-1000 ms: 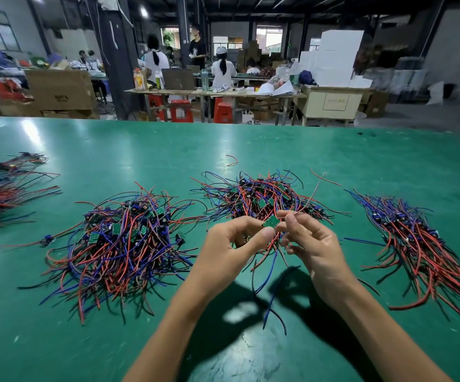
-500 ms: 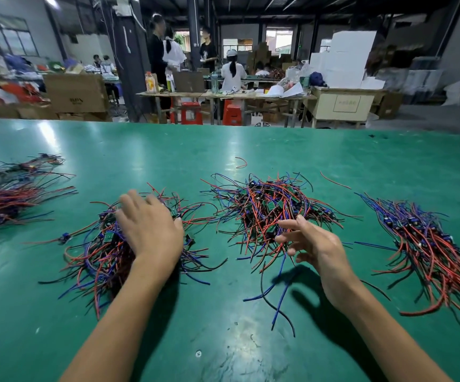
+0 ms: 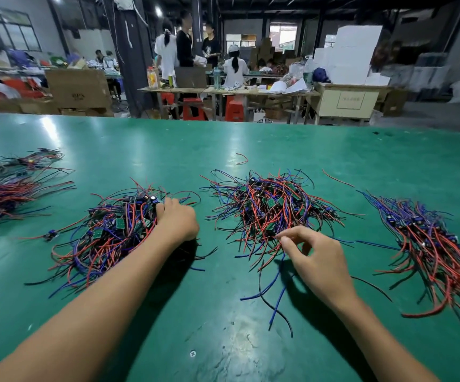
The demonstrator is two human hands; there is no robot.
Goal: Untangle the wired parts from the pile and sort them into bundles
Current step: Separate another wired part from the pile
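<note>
Green table (image 3: 168,312) (no readable writing); left hand (image 3: 178,220) grip curled into left pile (image 3: 107,232); right hand (image 3: 317,260) pinches middle-pile wires (image 3: 267,210).

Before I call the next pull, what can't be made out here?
- Head view: left hand rests on the left pile; its fingertips are hidden, grip unclear.
- Right hand at the middle pile: pinched wire too fine to identify.
- Right bundle: cut off by frame edge.

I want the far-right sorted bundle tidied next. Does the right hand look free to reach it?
Probably yes. The right hand pinches at the middle pile, and only bare green table lies between it and the far-right bundle. It must let go first.
</note>
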